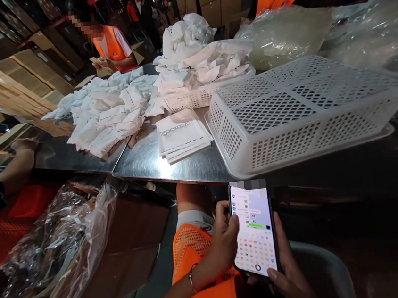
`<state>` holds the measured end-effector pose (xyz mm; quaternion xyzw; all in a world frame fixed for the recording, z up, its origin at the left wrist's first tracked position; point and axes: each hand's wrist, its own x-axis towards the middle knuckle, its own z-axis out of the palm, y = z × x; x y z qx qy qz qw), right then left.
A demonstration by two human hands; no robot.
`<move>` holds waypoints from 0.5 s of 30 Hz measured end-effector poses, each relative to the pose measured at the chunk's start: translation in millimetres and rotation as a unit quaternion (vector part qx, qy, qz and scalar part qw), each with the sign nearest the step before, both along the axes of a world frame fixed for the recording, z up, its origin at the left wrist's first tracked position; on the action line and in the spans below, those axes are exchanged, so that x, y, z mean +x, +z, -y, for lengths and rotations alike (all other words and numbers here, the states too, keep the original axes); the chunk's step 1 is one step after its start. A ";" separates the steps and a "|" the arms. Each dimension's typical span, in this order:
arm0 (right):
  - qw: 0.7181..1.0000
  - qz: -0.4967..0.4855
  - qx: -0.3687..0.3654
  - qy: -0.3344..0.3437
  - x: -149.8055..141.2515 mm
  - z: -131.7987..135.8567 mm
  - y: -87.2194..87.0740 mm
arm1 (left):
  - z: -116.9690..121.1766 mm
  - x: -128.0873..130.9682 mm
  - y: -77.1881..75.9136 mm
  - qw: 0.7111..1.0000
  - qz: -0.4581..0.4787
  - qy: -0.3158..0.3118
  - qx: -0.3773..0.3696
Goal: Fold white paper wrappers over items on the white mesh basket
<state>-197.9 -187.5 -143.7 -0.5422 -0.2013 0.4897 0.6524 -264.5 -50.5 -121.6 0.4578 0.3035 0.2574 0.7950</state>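
Note:
A lit smartphone (pixel 254 238) is held upright over my lap, a chat with rows of emoji on its screen. My left hand (pixel 224 236) grips its left edge, the thumb lying along the side. On the opposite side my right hand (pixel 285 258) supports the phone, its thumb at the lower right of the screen. Beyond the phone, a small stack of flat white printed bags (pixel 182 134) lies on the metal table (pixel 143 162). To their right an upside-down white plastic basket (pixel 288 120) rests on the tabletop.
Heaps of white packages (pixel 109 108) cover the left of the table, and more fill another basket (pixel 190 100). Clear plastic bags (pixel 286 33) bulge at the back right. A plastic-lined carton (pixel 133 232) stands at my left. Co-workers in orange vests (pixel 115 46) are across the table.

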 end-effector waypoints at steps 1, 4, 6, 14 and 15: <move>1.000 0.000 -0.001 0.000 -0.4 0.1 0.3 | 0.6 0.4 2.0 1.000 -0.006 -0.007 0.022; 1.000 -0.004 -0.013 -0.008 -0.8 0.9 -0.4 | 2.4 2.1 8.5 0.999 0.016 -0.023 0.042; 1.000 -0.006 -0.019 -0.012 -0.1 1.9 -1.9 | 3.8 3.8 12.1 0.998 0.052 -0.019 0.016; 0.997 -0.045 0.009 -0.068 11.4 11.4 -10.4 | 19.8 15.3 9.9 0.997 0.021 -0.050 0.050; 0.995 -0.063 0.010 -0.081 13.4 13.2 -13.0 | 22.0 18.6 8.5 0.995 0.016 -0.070 0.073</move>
